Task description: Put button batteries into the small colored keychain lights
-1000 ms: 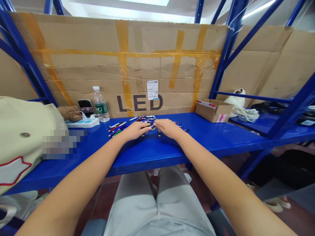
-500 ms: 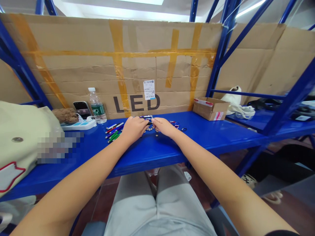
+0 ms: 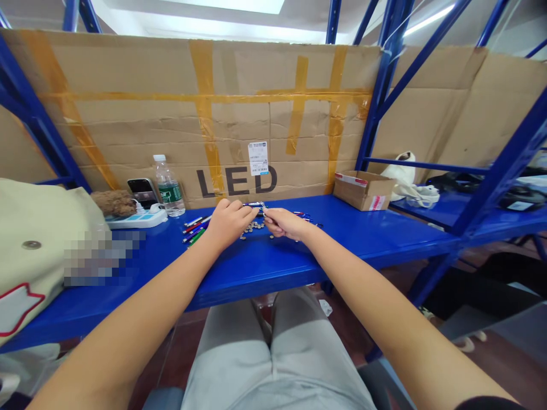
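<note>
1. Closest to the camera, the person's lap in pale grey trousers (image 3: 231,353) sits below the front edge of the blue steel shelf (image 3: 342,245), with both bare forearms reaching over it towards the heap of small brass-coloured discs (image 3: 252,229).
2. Just behind the heap, the left hand (image 3: 228,223) has its fingers curled in a narrow grip, and its fingertips are close to a slim blue-and-silver pen (image 3: 254,204).
3. The right hand (image 3: 284,223) comes in from the other side, its fingers drawn into a narrow pinch at the same pen. The view is too small to tell whether either hand actually holds it.
4. Left of the heap lies a bunch of coloured pens (image 3: 194,229); to its right are small dark clips, probably carabiners (image 3: 305,217).
5. Farther left of the heap are a white power strip (image 3: 137,217), a phone (image 3: 143,192), a water bottle (image 3: 168,188) and a cream canvas bag (image 3: 38,245).
6. Farther right of the heap stands an open cardboard carton (image 3: 363,191).
7. Farthest back, beyond the heap, rises a taped cardboard sheet printed "LED" (image 3: 256,114).
</note>
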Tool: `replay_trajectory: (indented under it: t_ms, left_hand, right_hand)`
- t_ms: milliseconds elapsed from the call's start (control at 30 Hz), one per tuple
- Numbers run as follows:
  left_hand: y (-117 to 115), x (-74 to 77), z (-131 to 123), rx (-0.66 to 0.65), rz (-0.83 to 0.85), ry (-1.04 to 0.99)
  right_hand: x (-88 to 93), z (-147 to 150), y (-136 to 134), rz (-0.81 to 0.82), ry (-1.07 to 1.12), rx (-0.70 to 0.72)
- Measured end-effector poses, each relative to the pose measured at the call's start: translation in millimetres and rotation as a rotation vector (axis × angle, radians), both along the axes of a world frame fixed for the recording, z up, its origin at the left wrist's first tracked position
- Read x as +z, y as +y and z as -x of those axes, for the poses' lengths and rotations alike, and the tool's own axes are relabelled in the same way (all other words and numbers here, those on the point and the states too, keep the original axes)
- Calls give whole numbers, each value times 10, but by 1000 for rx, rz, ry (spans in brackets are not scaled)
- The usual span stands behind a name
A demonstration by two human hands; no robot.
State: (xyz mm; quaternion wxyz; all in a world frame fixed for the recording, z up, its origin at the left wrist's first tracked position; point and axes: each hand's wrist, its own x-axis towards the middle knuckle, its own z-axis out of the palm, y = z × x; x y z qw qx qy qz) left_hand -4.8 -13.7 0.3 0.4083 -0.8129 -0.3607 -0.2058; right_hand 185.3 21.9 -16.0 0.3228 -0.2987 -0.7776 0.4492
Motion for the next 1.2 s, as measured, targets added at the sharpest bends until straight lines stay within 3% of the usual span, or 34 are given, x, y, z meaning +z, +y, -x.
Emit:
replay_trajectory:
  t_ms: [67, 167, 200, 267, 433, 833, 1033, 1200]
  left_hand:
    - [27, -18, -7, 45, 16, -63]
    - [66, -31, 15, 110, 81, -141]
    - [76, -31, 31, 131, 106, -155]
    - [90, -28, 65, 173, 153, -179]
    - [103, -29, 86, 230, 262, -212]
    - [97, -30, 70, 238, 407, -184]
    - [115, -62, 60, 230, 428, -124]
    - [104, -58, 37, 222, 456, -104]
  right_hand:
    - [48, -75, 9, -196, -116, -204]
    - [128, -288, 13, -454, -425, -739]
    - [145, -372, 9, -430, -547, -899]
    - [150, -532, -4, -312, -753, -1043]
    - [45, -753, -25, -95, -1050, -930]
    - [-137, -1138, 138, -235, -1107, -882]
    - [-62, -1252, 193, -265, -1125, -868]
    - [73, -1287, 246, -13, -1044, -752]
